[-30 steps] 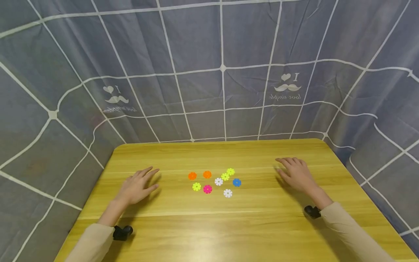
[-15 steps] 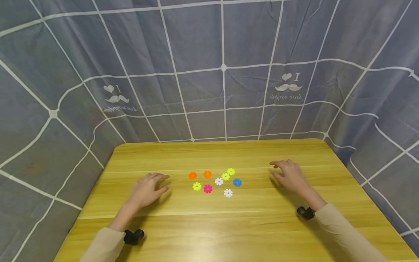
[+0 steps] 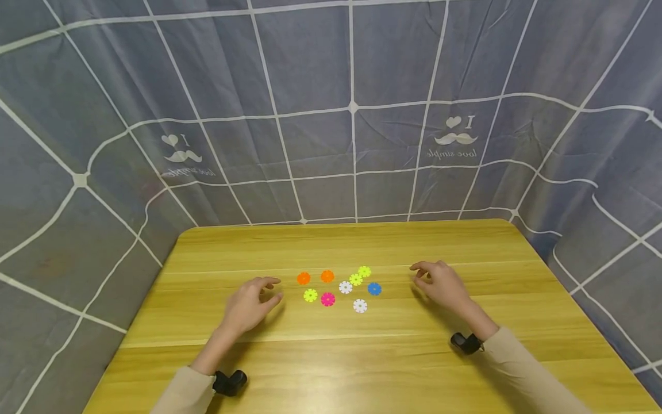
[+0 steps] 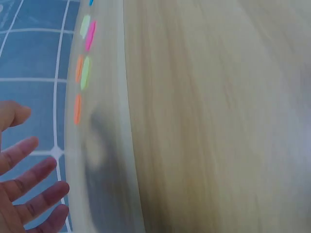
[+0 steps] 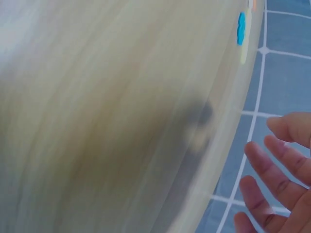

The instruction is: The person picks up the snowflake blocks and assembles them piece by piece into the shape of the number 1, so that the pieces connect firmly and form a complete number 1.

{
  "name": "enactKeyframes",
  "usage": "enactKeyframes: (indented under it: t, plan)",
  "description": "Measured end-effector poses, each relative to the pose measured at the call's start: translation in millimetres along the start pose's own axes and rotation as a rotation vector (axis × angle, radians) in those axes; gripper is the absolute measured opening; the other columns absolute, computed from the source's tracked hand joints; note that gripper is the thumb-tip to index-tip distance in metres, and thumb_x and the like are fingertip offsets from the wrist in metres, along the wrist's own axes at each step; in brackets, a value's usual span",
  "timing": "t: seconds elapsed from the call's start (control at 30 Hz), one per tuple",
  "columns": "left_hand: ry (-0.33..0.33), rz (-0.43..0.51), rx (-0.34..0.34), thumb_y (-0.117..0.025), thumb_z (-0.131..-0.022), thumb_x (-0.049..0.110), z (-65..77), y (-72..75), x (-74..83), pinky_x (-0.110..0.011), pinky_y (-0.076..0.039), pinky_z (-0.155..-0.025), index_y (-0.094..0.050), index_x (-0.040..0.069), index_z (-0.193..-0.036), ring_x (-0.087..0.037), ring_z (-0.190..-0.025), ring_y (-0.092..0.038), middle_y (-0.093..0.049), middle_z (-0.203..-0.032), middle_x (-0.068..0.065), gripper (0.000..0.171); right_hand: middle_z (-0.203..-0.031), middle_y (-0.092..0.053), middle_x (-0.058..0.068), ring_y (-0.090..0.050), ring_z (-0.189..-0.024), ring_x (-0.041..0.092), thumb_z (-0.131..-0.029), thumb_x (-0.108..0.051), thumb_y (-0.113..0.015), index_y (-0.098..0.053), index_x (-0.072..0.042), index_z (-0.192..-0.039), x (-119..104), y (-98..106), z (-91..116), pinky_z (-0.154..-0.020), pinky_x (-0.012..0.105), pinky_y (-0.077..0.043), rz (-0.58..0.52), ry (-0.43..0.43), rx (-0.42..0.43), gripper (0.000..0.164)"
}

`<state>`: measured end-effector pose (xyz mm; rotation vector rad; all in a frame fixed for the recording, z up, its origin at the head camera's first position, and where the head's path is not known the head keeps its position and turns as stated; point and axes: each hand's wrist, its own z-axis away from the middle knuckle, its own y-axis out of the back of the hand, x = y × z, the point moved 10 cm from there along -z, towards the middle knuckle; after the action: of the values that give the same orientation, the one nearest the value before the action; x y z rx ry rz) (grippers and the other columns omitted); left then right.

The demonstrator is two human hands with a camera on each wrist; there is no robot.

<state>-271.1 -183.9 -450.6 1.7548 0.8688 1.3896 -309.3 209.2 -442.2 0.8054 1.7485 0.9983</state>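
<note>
Several flat, notched plastic discs lie in a loose group on the wooden table (image 3: 331, 356) in the head view. An orange disc (image 3: 303, 278) and a yellow-green disc (image 3: 310, 295) are nearest my left hand (image 3: 247, 306), which hovers to their left with fingers relaxed and holds nothing. A second orange disc (image 3: 327, 276), a pink disc (image 3: 328, 299) and two white discs, one in front (image 3: 360, 306), fill the middle. On the right, a blue disc (image 3: 374, 288) sits by two touching yellow-green discs (image 3: 356, 279). My right hand (image 3: 443, 284) hangs over the table right of them, fingers loosely bent around nothing.
A grey-blue curtain (image 3: 315, 144) with white grid lines hangs behind the table and along both sides. A black wrist camera (image 3: 230, 382) is strapped to the left wrist, another wrist camera (image 3: 466, 343) to the right.
Both hands have moved inward toward the discs, the left one rightward and the right one leftward, with their fingers bending a little more. The discs have not moved.
</note>
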Motion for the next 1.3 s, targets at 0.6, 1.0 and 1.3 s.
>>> enactKeyframes:
  t: [0.6,1.0,1.3]
  plan:
    - [0.070,0.162,-0.015,-0.075,-0.082,0.028,-2.5,-28.0,22.7,-0.025,-0.047,-0.059,-0.073,0.016,-0.108,-0.012,-0.079,-0.064,-0.072,-0.095,0.000,0.028,-0.094,-0.071,0.004,-0.054,-0.069,0.008,-0.084,-0.017,-0.073,-0.068,-0.008,-0.113,-22.4,-33.5,8.9,-0.059,0.022,-0.042,-0.203,-0.081,-0.147,0.030]
    - [0.100,0.206,-0.037,-0.076,-0.081,0.030,-17.0,-40.5,30.4,-0.023,-0.042,-0.050,-0.072,0.017,-0.104,-0.009,-0.073,-0.061,-0.071,-0.091,0.003,0.027,-0.092,-0.071,0.002,-0.058,-0.073,0.007,-0.081,-0.018,-0.077,-0.067,-0.007,-0.113,-43.6,-48.7,3.7,-0.062,0.021,-0.047,-0.314,-0.053,-0.200,0.035]
    - [0.107,0.194,-0.074,-0.078,-0.079,0.030,-23.4,-49.7,29.1,-0.024,-0.036,-0.045,-0.072,0.015,-0.105,-0.011,-0.073,-0.062,-0.072,-0.092,0.001,0.031,-0.088,-0.069,0.001,-0.053,-0.066,0.006,-0.077,-0.018,-0.081,-0.066,-0.006,-0.112,-58.3,-62.8,-1.6,-0.059,0.020,-0.045,-0.359,-0.024,-0.235,0.040]
